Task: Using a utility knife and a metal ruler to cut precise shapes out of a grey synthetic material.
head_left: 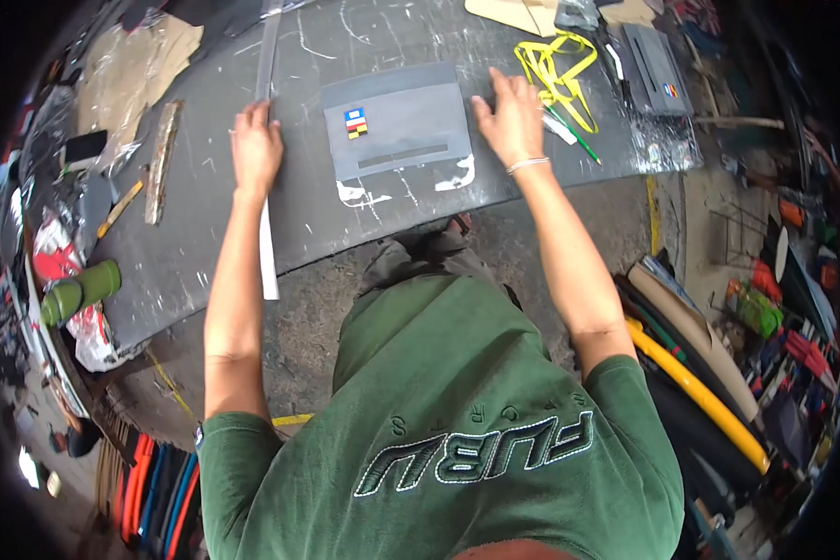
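Note:
A long, pale metal straightedge [268, 56] runs from the far edge of the dark table past its near edge. My left hand [257, 145] lies over it, fingers closed about its sides. Between my hands rests a flat grey panel [401, 126] with a slot, a small coloured patch [356, 123] and rounded white marks at its lower corners. My right hand [511, 121] is just right of the panel, its thumb and fingers apart and holding nothing I can see. Beside it lie a yellow tape measure [588, 107] and a green pencil [583, 145].
The dark worktable [205, 243] carries a wooden strip [163, 163], a wooden-handled tool [121, 207] and a green bottle [82, 291] at left. A second grey panel [658, 70] lies at far right. Rolled material [700, 392] leans at lower right.

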The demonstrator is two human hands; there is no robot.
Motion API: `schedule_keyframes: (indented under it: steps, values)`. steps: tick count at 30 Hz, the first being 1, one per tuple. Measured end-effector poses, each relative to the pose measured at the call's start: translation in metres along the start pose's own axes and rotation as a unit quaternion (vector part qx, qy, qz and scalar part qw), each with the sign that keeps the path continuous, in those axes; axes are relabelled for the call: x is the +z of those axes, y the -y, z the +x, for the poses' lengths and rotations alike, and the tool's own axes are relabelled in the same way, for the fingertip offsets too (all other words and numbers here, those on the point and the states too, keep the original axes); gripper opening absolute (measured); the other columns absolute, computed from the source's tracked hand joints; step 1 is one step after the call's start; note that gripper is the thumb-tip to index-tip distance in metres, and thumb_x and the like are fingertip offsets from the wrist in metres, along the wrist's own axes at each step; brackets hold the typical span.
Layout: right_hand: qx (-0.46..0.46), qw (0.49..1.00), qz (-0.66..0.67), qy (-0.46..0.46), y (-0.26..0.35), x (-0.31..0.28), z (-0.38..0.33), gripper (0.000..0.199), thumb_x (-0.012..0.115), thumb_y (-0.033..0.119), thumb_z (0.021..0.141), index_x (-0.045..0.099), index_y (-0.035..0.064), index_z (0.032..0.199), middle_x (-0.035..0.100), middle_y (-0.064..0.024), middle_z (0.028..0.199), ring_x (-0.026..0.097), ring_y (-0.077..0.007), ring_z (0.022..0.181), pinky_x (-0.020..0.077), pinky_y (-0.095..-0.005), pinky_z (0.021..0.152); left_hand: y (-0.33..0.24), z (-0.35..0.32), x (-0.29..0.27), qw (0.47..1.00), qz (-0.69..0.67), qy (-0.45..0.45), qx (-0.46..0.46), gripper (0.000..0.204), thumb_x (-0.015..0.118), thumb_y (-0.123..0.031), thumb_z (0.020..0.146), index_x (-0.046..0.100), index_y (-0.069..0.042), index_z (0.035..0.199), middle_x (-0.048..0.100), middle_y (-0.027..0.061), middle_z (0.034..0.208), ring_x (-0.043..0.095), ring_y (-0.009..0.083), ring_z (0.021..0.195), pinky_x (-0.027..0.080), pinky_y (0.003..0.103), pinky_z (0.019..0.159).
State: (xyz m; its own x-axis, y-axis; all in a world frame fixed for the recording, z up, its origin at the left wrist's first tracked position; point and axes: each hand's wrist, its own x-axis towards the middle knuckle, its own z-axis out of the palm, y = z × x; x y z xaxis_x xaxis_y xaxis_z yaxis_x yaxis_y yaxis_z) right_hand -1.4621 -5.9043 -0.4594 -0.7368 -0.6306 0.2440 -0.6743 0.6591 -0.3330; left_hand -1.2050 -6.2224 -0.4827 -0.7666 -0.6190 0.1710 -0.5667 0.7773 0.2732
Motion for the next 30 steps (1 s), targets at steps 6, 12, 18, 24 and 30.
schedule_keyframes:
  steps: [6, 12, 18, 24, 30]
  values:
    - [0.079, 0.988, 0.09, 0.093, 0.039, 0.034, 0.046, 0.063, 0.073, 0.029, 0.089, 0.053, -0.0072, 0.137, 0.063, -0.0281, 0.126, 0.063, -0.0475, 0.117, 0.0527, -0.0485, 0.099, -0.099, -0.051, 0.025, 0.996, -0.082, 0.045, -0.008, 0.047, 0.061, -0.027, 0.101, 0.054, -0.012, 0.145, 0.049, 0.0182, 0.153, 0.041, 0.0399, 0.145, 0.03, 0.051, 0.122]
    - [0.115, 0.9, 0.312, 0.281, 0.009, 0.054, 0.065, 0.056, 0.075, 0.028, 0.086, 0.064, -0.0091, 0.126, 0.065, -0.0255, 0.133, 0.065, -0.0319, 0.122, 0.0515, -0.0374, 0.099, -0.143, -0.031, -0.007, 0.987, 0.082, 0.128, -0.058, 0.056, 0.072, -0.026, 0.091, 0.057, -0.014, 0.143, 0.051, 0.0145, 0.151, 0.045, 0.0394, 0.142, 0.036, 0.053, 0.119]
    - [0.128, 0.854, 0.479, 0.155, -0.006, 0.084, 0.049, 0.049, 0.069, 0.029, 0.096, 0.062, -0.0054, 0.13, 0.069, -0.0145, 0.126, 0.067, -0.0252, 0.113, 0.0513, -0.0343, 0.098, -0.157, 0.02, 0.019, 0.975, -0.197, 0.018, 0.104, 0.039, 0.069, -0.025, 0.095, 0.067, -0.014, 0.133, 0.063, 0.0129, 0.137, 0.059, 0.0315, 0.128, 0.046, 0.046, 0.108]
    - [0.246, 0.632, 0.702, 0.218, 0.022, 0.047, 0.035, 0.046, 0.064, 0.024, 0.102, 0.056, -0.0065, 0.136, 0.066, -0.0124, 0.124, 0.063, -0.0194, 0.113, 0.0505, -0.0319, 0.098, -0.158, 0.024, 0.02, 0.969, -0.196, 0.008, 0.147, 0.037, 0.071, -0.031, 0.095, 0.07, -0.014, 0.128, 0.068, 0.0073, 0.128, 0.06, 0.0286, 0.123, 0.047, 0.043, 0.102]
    - [0.208, 0.78, 0.57, 0.151, 0.015, 0.039, 0.024, 0.032, 0.062, 0.028, 0.103, 0.062, -0.0007, 0.118, 0.07, -0.0064, 0.107, 0.066, -0.0173, 0.103, 0.0525, -0.0332, 0.089, -0.162, 0.031, 0.012, 0.94, -0.294, 0.074, 0.154, 0.03, 0.073, -0.031, 0.093, 0.075, -0.01, 0.115, 0.072, 0.0087, 0.101, 0.067, 0.0307, 0.098, 0.05, 0.043, 0.09]
